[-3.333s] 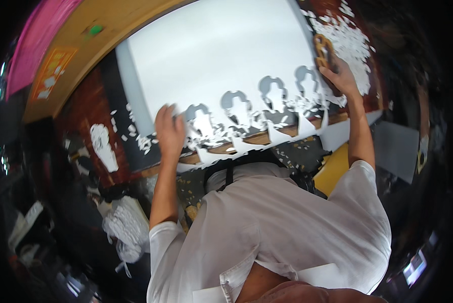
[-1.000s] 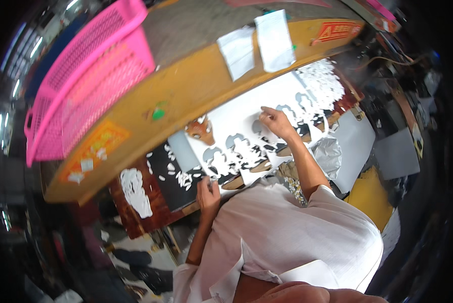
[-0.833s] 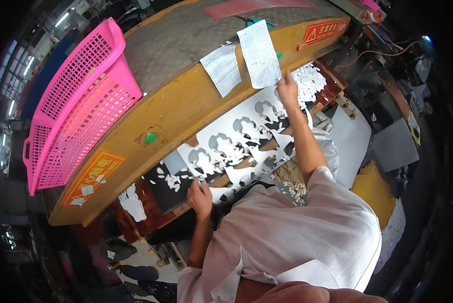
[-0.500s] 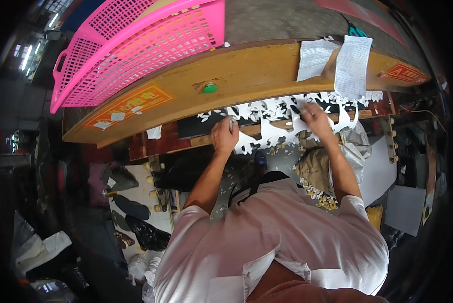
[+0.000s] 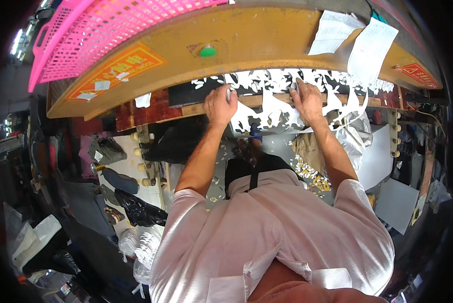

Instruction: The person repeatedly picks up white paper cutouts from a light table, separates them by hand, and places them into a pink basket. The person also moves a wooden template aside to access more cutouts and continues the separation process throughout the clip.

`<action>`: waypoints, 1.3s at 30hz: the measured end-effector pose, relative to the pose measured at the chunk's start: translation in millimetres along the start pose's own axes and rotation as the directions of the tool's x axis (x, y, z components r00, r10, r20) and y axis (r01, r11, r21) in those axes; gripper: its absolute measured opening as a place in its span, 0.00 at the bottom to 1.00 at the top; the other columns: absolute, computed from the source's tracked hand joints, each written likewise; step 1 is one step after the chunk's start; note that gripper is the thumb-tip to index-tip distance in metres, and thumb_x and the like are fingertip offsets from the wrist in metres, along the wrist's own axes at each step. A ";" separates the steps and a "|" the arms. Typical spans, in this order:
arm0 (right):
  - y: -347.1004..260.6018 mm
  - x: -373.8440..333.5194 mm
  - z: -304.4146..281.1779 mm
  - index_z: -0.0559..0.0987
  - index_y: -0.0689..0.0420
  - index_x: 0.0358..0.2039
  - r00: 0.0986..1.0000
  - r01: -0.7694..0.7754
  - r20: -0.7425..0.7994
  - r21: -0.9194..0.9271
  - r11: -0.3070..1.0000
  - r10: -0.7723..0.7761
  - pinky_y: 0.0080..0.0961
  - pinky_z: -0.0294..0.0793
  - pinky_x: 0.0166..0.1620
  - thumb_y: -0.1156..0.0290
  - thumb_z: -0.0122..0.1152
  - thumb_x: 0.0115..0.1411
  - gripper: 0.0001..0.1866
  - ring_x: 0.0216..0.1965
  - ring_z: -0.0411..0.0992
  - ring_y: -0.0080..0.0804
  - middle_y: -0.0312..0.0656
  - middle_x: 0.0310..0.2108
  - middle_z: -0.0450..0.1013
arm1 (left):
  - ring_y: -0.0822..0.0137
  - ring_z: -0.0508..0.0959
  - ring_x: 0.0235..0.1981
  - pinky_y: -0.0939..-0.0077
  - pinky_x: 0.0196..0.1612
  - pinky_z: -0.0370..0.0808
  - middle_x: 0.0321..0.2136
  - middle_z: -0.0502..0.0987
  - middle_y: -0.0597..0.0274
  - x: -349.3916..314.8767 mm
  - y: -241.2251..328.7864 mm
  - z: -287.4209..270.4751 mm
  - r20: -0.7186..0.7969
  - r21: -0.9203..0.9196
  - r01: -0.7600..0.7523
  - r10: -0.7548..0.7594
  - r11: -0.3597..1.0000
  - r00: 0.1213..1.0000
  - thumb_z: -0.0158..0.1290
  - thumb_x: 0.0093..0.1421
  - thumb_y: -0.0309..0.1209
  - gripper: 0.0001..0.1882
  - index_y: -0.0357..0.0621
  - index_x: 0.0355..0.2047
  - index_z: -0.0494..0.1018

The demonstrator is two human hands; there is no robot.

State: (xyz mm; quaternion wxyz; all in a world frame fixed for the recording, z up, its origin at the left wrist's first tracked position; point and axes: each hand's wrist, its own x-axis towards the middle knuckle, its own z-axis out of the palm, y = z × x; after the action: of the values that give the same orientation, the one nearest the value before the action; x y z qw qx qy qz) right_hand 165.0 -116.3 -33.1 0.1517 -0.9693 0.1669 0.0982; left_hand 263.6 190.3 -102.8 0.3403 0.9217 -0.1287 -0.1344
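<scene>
A white sheet with leaf-like openings cut out hangs over the front edge of the black work bed. My left hand is closed at the sheet's left side, a small greyish thing showing between thumb and forefinger. At the bed's edge, further right, my right hand has its fingers curled and thumb near the forefinger. What it grips is too small to make out. Many loose white cut pieces lie on the bed beyond both hands.
A yellow-brown machine beam with a green button spans above the bed. Atop its left end rests a pink plastic basket. Two paper sheets hang at right. Scraps litter the floor below.
My right hand, blurred earlier, has drawn back slightly to the bed's front edge and is sharp now. My left hand stays by the sheet's left side. The whole view has shifted.
</scene>
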 end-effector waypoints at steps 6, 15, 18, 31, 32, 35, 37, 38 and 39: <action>0.9 -29.0 -15.6 0.82 0.61 0.56 0.989 0.127 -0.090 0.070 0.989 -0.121 0.49 0.76 0.50 0.59 0.65 0.68 0.22 0.41 0.77 0.58 0.55 0.36 0.81 | 0.52 0.82 0.43 0.53 0.51 0.76 0.40 0.86 0.61 -32.1 18.6 -12.6 -0.037 -0.048 0.034 -0.035 0.998 0.999 0.61 0.62 0.39 0.14 0.50 0.46 0.82; -51.4 -101.8 -49.6 0.85 0.59 0.54 0.993 0.118 -0.064 0.368 0.922 -0.101 0.42 0.77 0.60 0.67 0.65 0.66 0.17 0.56 0.77 0.53 0.54 0.53 0.80 | 0.44 0.75 0.45 0.48 0.51 0.73 0.46 0.76 0.46 -154.8 41.4 -38.1 -0.118 -0.409 0.073 -0.132 0.910 0.984 0.61 0.63 0.27 0.20 0.39 0.54 0.75; -74.7 -95.9 -25.4 0.80 0.58 0.62 0.989 0.126 0.026 0.381 0.916 -0.147 0.41 0.78 0.57 0.63 0.66 0.67 0.24 0.54 0.78 0.50 0.54 0.54 0.78 | 0.42 0.75 0.48 0.49 0.55 0.72 0.45 0.78 0.48 -179.5 41.9 -36.9 -0.223 -0.184 -0.126 0.084 0.975 0.971 0.60 0.61 0.28 0.19 0.40 0.53 0.76; -128.6 -66.7 -16.2 0.83 0.60 0.52 0.977 0.064 0.197 0.117 0.991 -0.087 0.37 0.81 0.50 0.62 0.66 0.68 0.18 0.41 0.81 0.47 0.52 0.44 0.79 | 0.48 0.78 0.45 0.52 0.51 0.74 0.43 0.79 0.52 -301.2 67.3 -38.1 -0.237 -0.152 -0.014 -0.023 0.988 0.971 0.60 0.59 0.25 0.16 0.43 0.49 0.79; -124.4 -67.4 -11.5 0.84 0.61 0.49 0.970 0.127 0.193 0.103 0.987 -0.145 0.38 0.82 0.49 0.64 0.65 0.69 0.15 0.40 0.81 0.47 0.52 0.42 0.80 | 0.48 0.78 0.45 0.52 0.51 0.74 0.43 0.79 0.52 -307.6 69.7 -38.4 -0.257 -0.174 -0.003 -0.042 0.985 0.965 0.60 0.59 0.25 0.16 0.43 0.49 0.80; -113.4 -41.8 -3.5 0.83 0.62 0.46 0.964 -0.012 0.259 0.276 0.961 -0.062 0.39 0.82 0.45 0.68 0.64 0.66 0.13 0.36 0.82 0.47 0.52 0.32 0.82 | 0.46 0.78 0.46 0.52 0.53 0.74 0.44 0.79 0.49 -293.2 58.8 -31.8 -0.226 -0.192 0.004 -0.048 0.981 0.973 0.59 0.60 0.24 0.15 0.41 0.49 0.80; -105.5 -42.4 -14.8 0.83 0.61 0.40 0.942 -0.271 0.328 0.612 0.743 0.073 0.31 0.81 0.40 0.74 0.62 0.65 0.06 0.31 0.80 0.32 0.43 0.30 0.81 | 0.44 0.78 0.47 0.52 0.55 0.75 0.44 0.79 0.48 -289.7 53.5 -28.8 -0.190 -0.218 0.030 -0.073 0.976 0.979 0.58 0.61 0.24 0.15 0.39 0.49 0.80; -102.4 -42.8 -24.7 0.83 0.60 0.38 0.903 -0.412 0.396 0.697 0.587 0.165 0.28 0.81 0.39 0.76 0.61 0.66 0.04 0.31 0.79 0.26 0.40 0.29 0.81 | 0.44 0.78 0.47 0.52 0.55 0.75 0.44 0.79 0.47 -287.8 51.3 -28.0 -0.219 -0.237 0.002 -0.056 0.972 0.974 0.58 0.62 0.24 0.15 0.39 0.49 0.79; -96.4 -55.2 -41.5 0.86 0.57 0.39 0.915 -0.353 0.392 0.663 0.660 0.095 0.27 0.81 0.40 0.76 0.61 0.66 0.06 0.31 0.79 0.23 0.37 0.31 0.81 | 0.44 0.78 0.47 0.52 0.55 0.75 0.44 0.79 0.47 -291.6 51.6 -29.4 -0.227 -0.264 -0.003 -0.059 0.965 0.972 0.57 0.62 0.24 0.15 0.39 0.50 0.79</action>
State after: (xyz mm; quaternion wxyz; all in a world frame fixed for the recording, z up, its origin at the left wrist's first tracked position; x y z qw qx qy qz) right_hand 153.8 -27.1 44.1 0.5318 -0.7721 0.2844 0.2003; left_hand -5.4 265.6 -0.4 0.4700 0.8797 -0.0557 -0.0458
